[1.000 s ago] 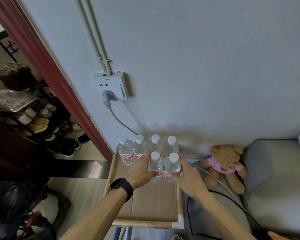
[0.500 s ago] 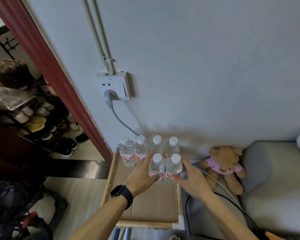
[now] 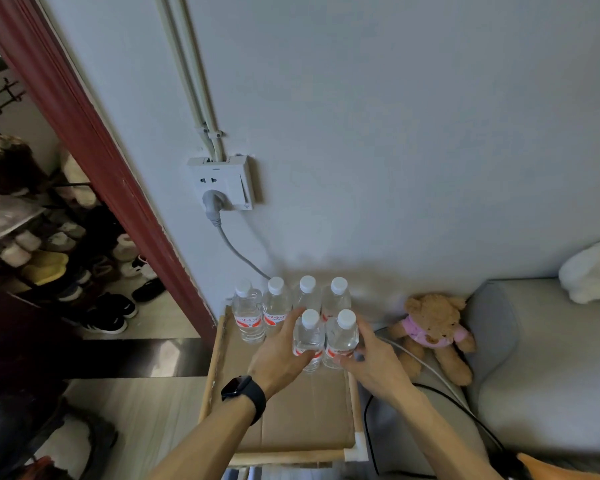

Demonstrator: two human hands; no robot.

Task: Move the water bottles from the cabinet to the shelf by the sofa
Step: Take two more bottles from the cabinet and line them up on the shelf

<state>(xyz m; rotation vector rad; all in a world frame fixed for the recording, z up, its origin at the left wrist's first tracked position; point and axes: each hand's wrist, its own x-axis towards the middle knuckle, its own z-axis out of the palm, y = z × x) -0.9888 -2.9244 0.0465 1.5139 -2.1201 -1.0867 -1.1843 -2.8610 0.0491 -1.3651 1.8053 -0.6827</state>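
Head view: A small wooden shelf (image 3: 222,368), its top lined with cardboard, stands against a grey wall with a sofa (image 3: 541,375) just to its right. Four water bottles (image 3: 278,306) stand upright in a row along the shelf's back edge. Two more bottles stand upright just in front of that row, toward the right edge, touching each other.

The left hand (image 3: 278,355), a dark watch on its wrist, curls around the front left bottle (image 3: 309,337), fingers wrapped on its label. The right hand (image 3: 374,362) cups the front right bottle (image 3: 342,337) from the right, fingers bent against its lower body. Both bottles appear to rest on the cardboard, long axes vertical, each in its own hand. The likely next step is letting go and drawing back toward the front edge.

A teddy bear (image 3: 430,330) sits on the sofa near the right hand.
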